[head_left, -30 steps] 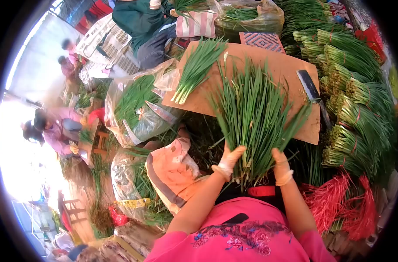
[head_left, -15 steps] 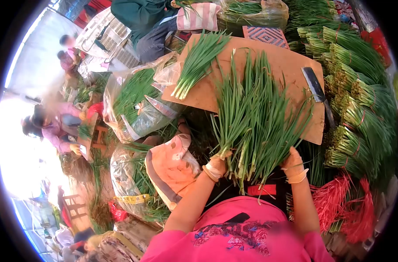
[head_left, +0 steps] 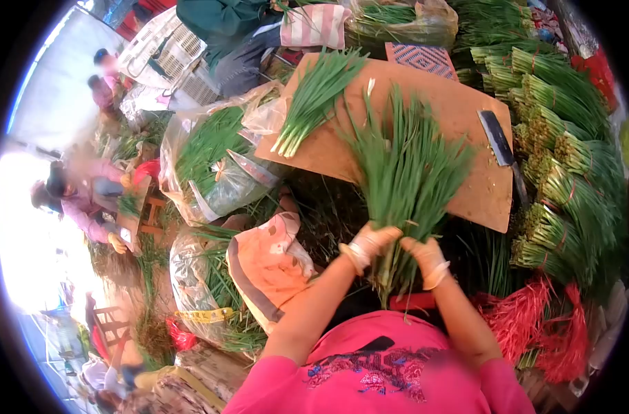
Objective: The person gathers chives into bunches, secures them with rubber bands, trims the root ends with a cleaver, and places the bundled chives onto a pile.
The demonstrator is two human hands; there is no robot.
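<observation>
Pink cloth covers the torso of a co-worker (head_left: 87, 200) at the far left, well apart from the fingers and beside a low wooden stool (head_left: 152, 215). Rightward and farther out from the fingers, a white slatted plastic crate (head_left: 149, 55) lies tilted. Nearer, still left of the fingers, a clear plastic bag (head_left: 228, 196) holds loose green leaves, and an orange patterned towel (head_left: 273, 259) lies just beside the left forearm. Beyond the left fingertips, a small sheaf of Chinese chives (head_left: 318, 96) rests on a brown board (head_left: 476, 200), its white stem ends pointing towards the wearer.

The left hand (head_left: 373, 243) has its fingers closed round the left side of a large bunch of Chinese chives (head_left: 411, 165), gripping it low on the stems. The bunch is held upright between the two hands; its leaves fan out beyond the fingers and over the board, while its stem ends hang below them. The right hand (head_left: 426, 257) grips the right side, fingers curled against the stems; how far they reach behind is hidden.

Right of the fingers, a dark-bladed cleaver (head_left: 495, 138) lies on the board near its right edge, its handle projecting past it. Farther right are stacked tied bundles (head_left: 556, 179), with red plastic strips (head_left: 525, 317) below them, to the right of the right wrist
</observation>
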